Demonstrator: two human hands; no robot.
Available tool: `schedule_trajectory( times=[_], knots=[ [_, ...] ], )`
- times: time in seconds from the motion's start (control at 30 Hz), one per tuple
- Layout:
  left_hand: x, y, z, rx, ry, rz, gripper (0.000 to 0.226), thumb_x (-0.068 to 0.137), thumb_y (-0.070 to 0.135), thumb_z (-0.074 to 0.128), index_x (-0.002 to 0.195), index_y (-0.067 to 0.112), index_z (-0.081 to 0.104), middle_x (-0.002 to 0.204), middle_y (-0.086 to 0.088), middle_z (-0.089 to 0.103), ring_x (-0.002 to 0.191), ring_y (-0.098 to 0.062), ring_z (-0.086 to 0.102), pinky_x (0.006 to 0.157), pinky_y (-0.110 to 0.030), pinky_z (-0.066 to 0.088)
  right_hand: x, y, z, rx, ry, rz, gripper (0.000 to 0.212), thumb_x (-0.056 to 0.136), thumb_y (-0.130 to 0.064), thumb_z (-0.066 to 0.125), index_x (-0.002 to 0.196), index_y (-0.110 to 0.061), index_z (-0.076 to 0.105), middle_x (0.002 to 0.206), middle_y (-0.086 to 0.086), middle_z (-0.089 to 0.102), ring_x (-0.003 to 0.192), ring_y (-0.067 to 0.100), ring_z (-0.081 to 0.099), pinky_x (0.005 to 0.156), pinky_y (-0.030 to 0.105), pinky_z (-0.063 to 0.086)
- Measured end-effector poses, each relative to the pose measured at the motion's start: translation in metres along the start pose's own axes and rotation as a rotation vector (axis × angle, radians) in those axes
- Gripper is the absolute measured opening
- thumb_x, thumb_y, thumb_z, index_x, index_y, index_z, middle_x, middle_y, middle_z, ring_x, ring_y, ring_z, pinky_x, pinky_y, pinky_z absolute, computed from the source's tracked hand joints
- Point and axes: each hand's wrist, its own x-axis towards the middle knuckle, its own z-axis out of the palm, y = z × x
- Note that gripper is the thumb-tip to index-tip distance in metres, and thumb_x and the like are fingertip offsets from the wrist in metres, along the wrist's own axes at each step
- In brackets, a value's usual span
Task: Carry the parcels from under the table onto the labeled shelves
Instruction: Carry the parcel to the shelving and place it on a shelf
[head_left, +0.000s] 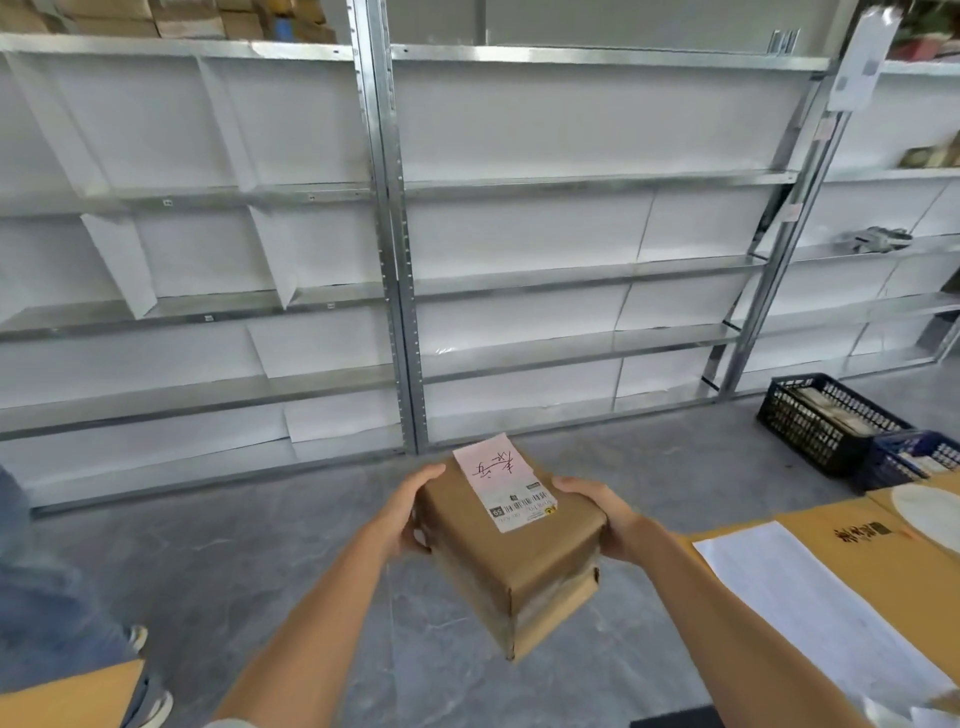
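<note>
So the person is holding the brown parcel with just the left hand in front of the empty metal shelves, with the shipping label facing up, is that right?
Not quite: the head view shows both hands on the parcel. The left hand takes one side and the right hand the other. The rest stands: it is held in front of the empty metal shelves, shipping label facing up.

Bright, even, soft light is filling the scene, casting only faint shadows on the grey floor below the hands. The white shelf backing above the hands is washing out pale, nearly overexposed. Wide-angle distortion is bending the shelf uprights and splaying them outward toward the edges. Corners far from the hands are smearing into blur; the parcel label between the hands is staying fairly sharp.
</note>
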Motion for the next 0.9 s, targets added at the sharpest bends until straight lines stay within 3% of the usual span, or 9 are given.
schedule_trajectory(
  times=[0.17,0.27,0.33,0.43,0.53,0.63,0.7,0.8,0.9],
  knots=[
    [0.044,0.036,-0.018,-0.146,0.06,0.016,0.063,0.069,0.06,0.06,0.115,0.016,0.057,0.124,-0.013,0.062,0.09,-0.027,0.055,0.058,-0.032,0.047,0.057,-0.025,0.012,0.014,0.264,-0.006,0.042,0.082,-0.049,0.05,0.101,-0.015,0.066,0.092,0.007,0.058,0.081,0.023,0.054,0.068,0.03,0.045],
    [0.07,0.053,-0.021,-0.277,0.128,0.058,0.062,0.075,0.053,0.063,0.121,0.013,0.058,0.115,-0.011,0.064,0.093,-0.027,0.058,0.059,-0.03,0.047,0.084,-0.033,0.012,-0.048,0.381,-0.053,0.048,0.09,-0.053,0.04,0.128,-0.027,0.052,0.121,0.002,0.052,0.104,0.027,0.053,0.084,0.044,0.044],
    [0.088,0.067,-0.016,-0.335,0.179,0.075,0.066,0.074,0.053,0.065,0.125,0.014,0.056,0.122,-0.01,0.063,0.106,-0.03,0.06,0.08,-0.043,0.055,0.103,-0.038,0.016,0.015,0.349,-0.019,0.055,0.09,-0.057,0.04,0.139,-0.032,0.036,0.136,0.002,0.04,0.115,0.033,0.049,0.093,0.054,0.042],
    [0.136,0.094,-0.004,-0.327,0.167,0.108,0.079,0.069,0.062,0.064,0.135,0.021,0.049,0.139,-0.008,0.053,0.126,-0.034,0.05,0.103,-0.057,0.041,0.152,-0.058,0.025,0.003,0.213,-0.027,0.051,0.086,-0.061,0.045,0.131,-0.041,0.032,0.134,-0.001,0.037,0.122,0.035,0.045,0.1,0.059,0.041],
    [0.147,0.11,0.008,-0.205,0.094,0.145,0.073,0.064,0.062,0.065,0.128,0.029,0.052,0.137,-0.004,0.054,0.126,-0.031,0.049,0.104,-0.057,0.039,0.173,-0.065,0.027,-0.018,0.318,-0.082,0.056,0.084,-0.058,0.052,0.132,-0.038,0.036,0.131,0.001,0.048,0.117,0.028,0.049,0.094,0.052,0.046],
    [0.154,0.122,0.01,-0.134,-0.007,0.145,0.044,0.079,0.056,0.06,0.112,0.028,0.049,0.121,-0.004,0.05,0.119,-0.029,0.047,0.106,-0.057,0.036,0.192,-0.078,0.008,0.071,0.439,-0.147,0.048,0.078,-0.055,0.057,0.12,-0.033,0.049,0.128,0.005,0.057,0.113,0.029,0.055,0.088,0.048,0.049],
    [0.18,0.145,0.011,-0.152,-0.023,0.11,0.05,0.078,0.06,0.058,0.116,0.029,0.047,0.124,-0.006,0.047,0.122,-0.032,0.045,0.103,-0.058,0.038,0.223,-0.101,-0.013,0.076,0.464,-0.149,0.047,0.074,-0.054,0.059,0.114,-0.03,0.054,0.125,0.007,0.06,0.11,0.029,0.058,0.093,0.049,0.05],
    [0.228,0.177,0.016,-0.177,-0.063,0.054,0.078,0.063,0.07,0.064,0.126,0.026,0.055,0.129,-0.007,0.055,0.123,-0.032,0.05,0.098,-0.052,0.043,0.261,-0.137,-0.036,0.03,0.456,-0.092,0.082,0.051,-0.066,0.061,0.12,-0.021,0.054,0.121,0.01,0.061,0.107,0.03,0.059,0.089,0.044,0.048],
    [0.264,0.209,0.028,-0.127,-0.122,0.045,0.066,0.07,0.07,0.057,0.12,0.026,0.063,0.12,-0.006,0.065,0.114,-0.026,0.056,0.088,-0.041,0.047,0.296,-0.168,-0.059,-0.024,0.428,-0.079,0.102,0.038,-0.07,0.057,0.124,-0.016,0.05,0.12,0.012,0.058,0.109,0.032,0.055,0.084,0.041,0.047]
  ],
)
